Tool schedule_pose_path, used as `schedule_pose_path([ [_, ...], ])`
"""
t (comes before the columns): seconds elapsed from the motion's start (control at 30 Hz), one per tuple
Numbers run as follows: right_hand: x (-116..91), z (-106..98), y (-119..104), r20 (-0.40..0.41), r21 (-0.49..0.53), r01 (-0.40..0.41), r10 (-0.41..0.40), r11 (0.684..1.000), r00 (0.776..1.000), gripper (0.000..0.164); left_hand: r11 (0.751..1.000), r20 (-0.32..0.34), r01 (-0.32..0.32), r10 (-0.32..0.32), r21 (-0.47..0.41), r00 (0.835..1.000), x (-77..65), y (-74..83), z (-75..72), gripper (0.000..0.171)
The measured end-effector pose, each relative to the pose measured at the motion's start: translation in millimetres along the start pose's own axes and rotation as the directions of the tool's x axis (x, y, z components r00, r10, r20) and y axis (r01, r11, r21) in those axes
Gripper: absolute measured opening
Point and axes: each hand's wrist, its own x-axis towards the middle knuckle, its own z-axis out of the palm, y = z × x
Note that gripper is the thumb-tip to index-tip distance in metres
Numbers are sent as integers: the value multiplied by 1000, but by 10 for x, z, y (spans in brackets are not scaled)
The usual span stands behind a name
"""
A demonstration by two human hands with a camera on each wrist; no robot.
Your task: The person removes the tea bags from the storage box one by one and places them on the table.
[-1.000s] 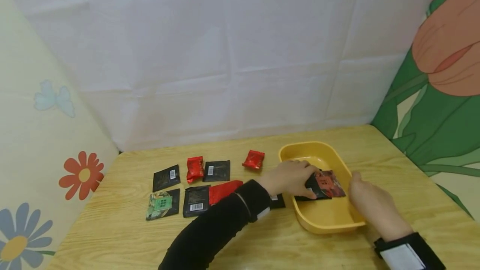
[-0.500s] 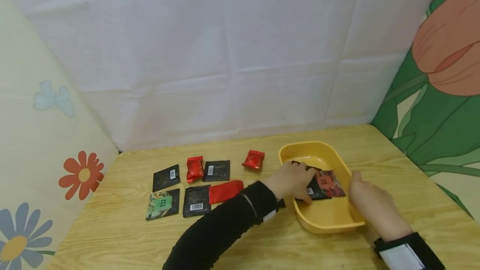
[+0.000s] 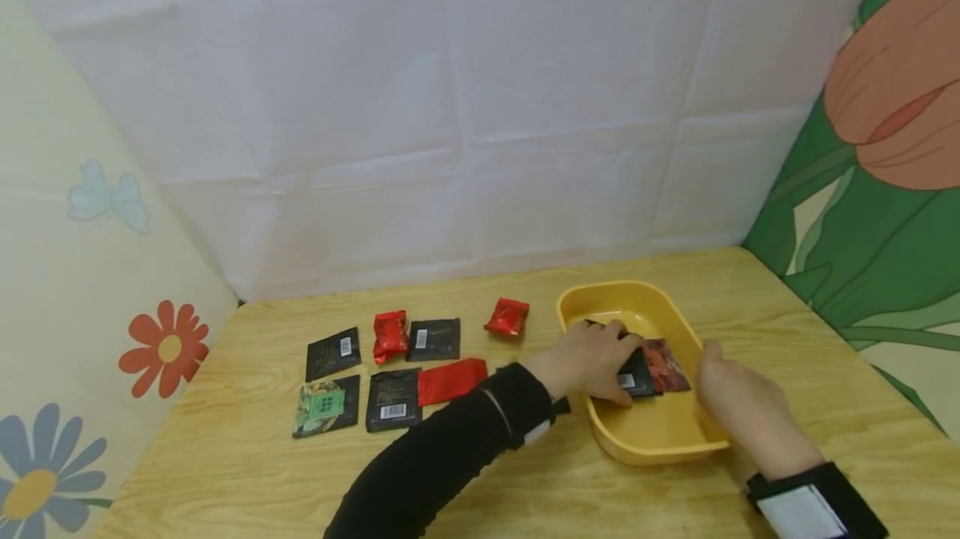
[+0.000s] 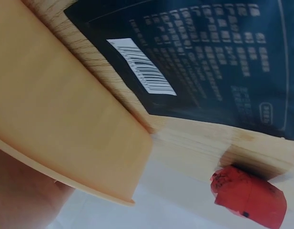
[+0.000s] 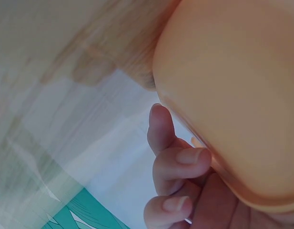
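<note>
In the head view my left hand [image 3: 588, 360] reaches over the near-left rim into a yellow plastic basin [image 3: 660, 437]. Its thumb and fingers hold a flat black sachet [image 3: 636, 379] with a white barcode patch, partly hidden under the hand. Beneath and to the right lies a sachet with a dark red print [image 3: 667, 366], partly covered. My right hand [image 3: 750, 410] grips the basin's right rim, thumb on top. In the right wrist view its curled fingers [image 5: 180, 164] are at the basin's outer wall. The left wrist view shows only part of the left hand [image 4: 25, 195] behind the basin's rim.
Left of the basin lie several black sachets [image 3: 393, 400], a green-labelled sachet [image 3: 326, 407], a long red packet [image 3: 452, 381] and two small red wrapped pieces, one left [image 3: 390, 336] and one nearer the basin [image 3: 507, 317]. Close by the basin wall sits another black sachet [image 4: 204, 62].
The left hand has moved slightly right inside the basin, and the black sachet has slid with it, covering more of the red-printed one. The right hand stays on the rim.
</note>
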Motion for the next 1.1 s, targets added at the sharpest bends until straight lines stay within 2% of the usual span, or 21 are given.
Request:
schedule_pose_path([
  [0.27, 1, 10, -2, -43, -4, 27, -27, 1000, 999, 12, 998, -127, -66, 64, -15, 990, -21, 27, -8, 86],
  [0.4, -2, 5, -11, -51, -11, 30, -30, 999, 998, 13, 997, -167, -77, 72, -27, 983, -48, 34, -15, 86],
  [0.57, -11, 9, -7, -64, -13, 34, -35, 999, 997, 15, 996, -180, -83, 75, -38, 981, -63, 6, -47, 87],
  [0.83, -3, 7, 7, -36, -12, 20, -20, 1000, 999, 19, 994, -165, -81, 68, -68, 984, -143, -69, -112, 80],
  [1.0, 0, -1, 8, -24, 1, 8, -8, 1000, 1000, 18, 997, -209, -60, 49, -45, 977, -236, -155, -124, 76],
  [1.1, -2, -8, 10, -19, 8, 14, -14, 1000, 1000, 17, 996, -241, -63, 45, -69, 970, -307, -240, -99, 75],
])
